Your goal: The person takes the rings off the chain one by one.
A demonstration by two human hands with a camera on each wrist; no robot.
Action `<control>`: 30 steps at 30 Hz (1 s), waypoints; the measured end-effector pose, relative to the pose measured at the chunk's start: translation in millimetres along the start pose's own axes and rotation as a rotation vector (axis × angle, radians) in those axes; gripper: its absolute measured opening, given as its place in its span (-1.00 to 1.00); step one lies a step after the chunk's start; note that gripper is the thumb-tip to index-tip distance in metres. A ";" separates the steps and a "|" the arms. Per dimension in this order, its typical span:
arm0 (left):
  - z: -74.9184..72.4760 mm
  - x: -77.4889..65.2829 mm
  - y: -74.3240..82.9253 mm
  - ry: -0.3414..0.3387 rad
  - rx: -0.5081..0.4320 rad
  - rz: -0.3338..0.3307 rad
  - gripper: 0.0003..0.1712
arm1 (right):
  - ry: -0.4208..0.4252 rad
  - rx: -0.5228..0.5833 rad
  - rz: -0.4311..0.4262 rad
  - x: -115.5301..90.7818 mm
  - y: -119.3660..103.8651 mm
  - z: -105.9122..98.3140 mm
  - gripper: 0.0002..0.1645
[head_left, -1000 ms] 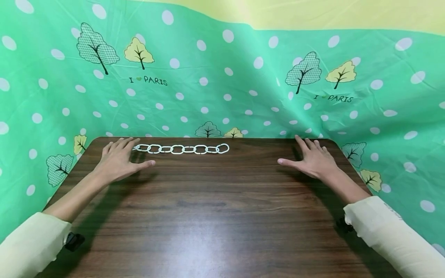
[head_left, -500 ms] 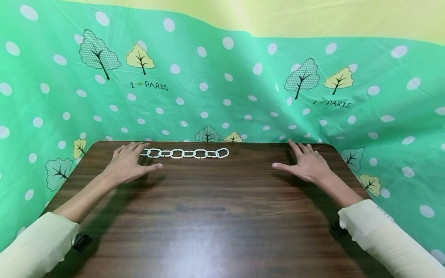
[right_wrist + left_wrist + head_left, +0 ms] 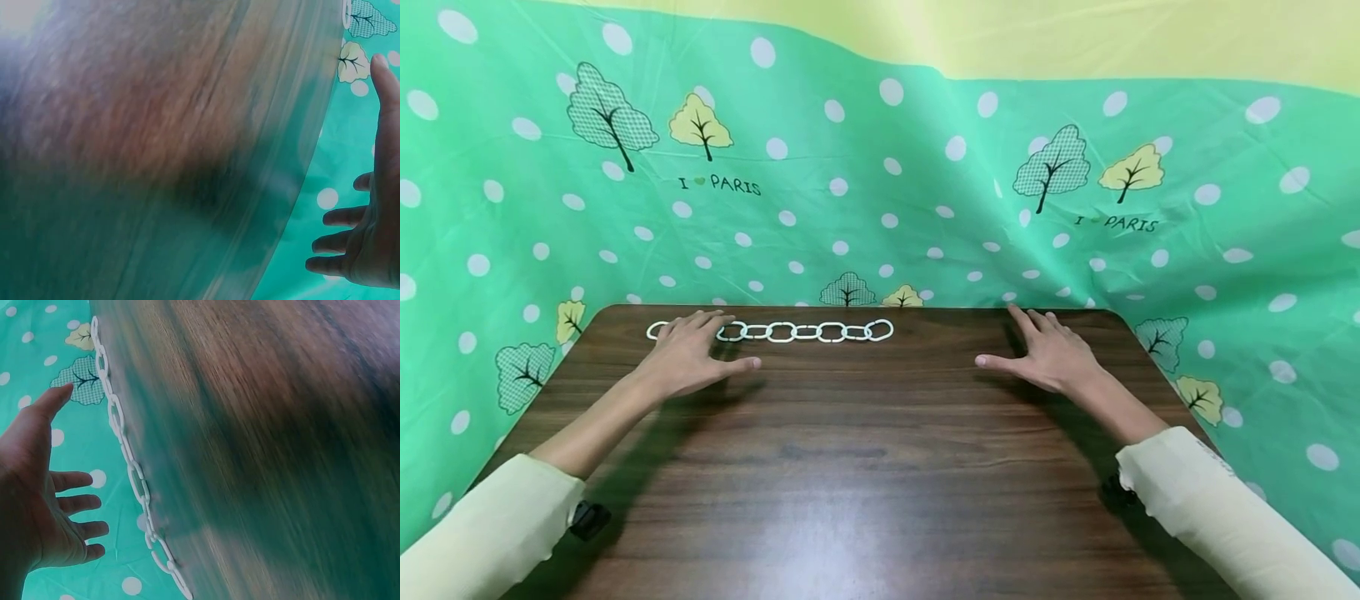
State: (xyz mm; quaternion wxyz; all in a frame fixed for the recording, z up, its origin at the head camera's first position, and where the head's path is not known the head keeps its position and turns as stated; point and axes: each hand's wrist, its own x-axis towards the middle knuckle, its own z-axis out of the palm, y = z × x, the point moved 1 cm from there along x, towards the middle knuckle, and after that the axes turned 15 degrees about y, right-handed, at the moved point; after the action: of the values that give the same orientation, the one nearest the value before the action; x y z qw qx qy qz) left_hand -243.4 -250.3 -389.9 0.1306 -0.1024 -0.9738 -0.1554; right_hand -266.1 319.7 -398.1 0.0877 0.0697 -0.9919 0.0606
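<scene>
A white chain of linked oval rings (image 3: 782,332) lies stretched out along the far edge of the brown wooden table (image 3: 850,467). My left hand (image 3: 683,357) hovers over the chain's left part and hides some links in the head view; its thumb is spread from the fingers. In the left wrist view the whole hand (image 3: 37,494) appears apart from the chain (image 3: 119,422), holding nothing. To the right of the chain, my right hand (image 3: 1049,357) is held above the table with spread fingers and touches nothing visible. The right wrist view shows this hand (image 3: 369,231) holding nothing too.
A green cloth (image 3: 880,192) with white dots and printed trees hangs behind the table and down both sides. Pale sleeves cover both forearms, and a black device (image 3: 591,520) sits under the left sleeve's cuff.
Both hands have drifted inward, toward each other. The left hand now uncovers the chain's left end link. The head view tilted up slightly at first. The chain stays where it was.
</scene>
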 end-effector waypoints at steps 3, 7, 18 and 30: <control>2.2 2.1 3.4 -0.005 -0.014 0.008 0.23 | -0.002 0.010 -0.005 1.7 -3.9 0.3 0.58; 7.1 5.8 7.5 -0.003 -0.023 0.037 0.19 | -0.005 0.020 -0.007 3.2 -9.0 1.6 0.58; 17.4 8.5 20.5 -0.005 -0.046 0.073 0.06 | -0.003 0.022 -0.042 3.2 -22.4 9.4 0.55; 27.9 15.5 32.3 -0.013 -0.067 0.111 0.11 | -0.006 0.031 -0.070 5.9 -36.8 9.9 0.56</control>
State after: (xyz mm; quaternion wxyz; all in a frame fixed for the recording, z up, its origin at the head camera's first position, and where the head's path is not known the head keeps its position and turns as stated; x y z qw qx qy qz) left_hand -256.5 -208.6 -402.1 0.1290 -0.1617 -0.9617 -0.1799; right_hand -268.0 281.5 -402.7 0.0859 0.1059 -0.9880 0.0725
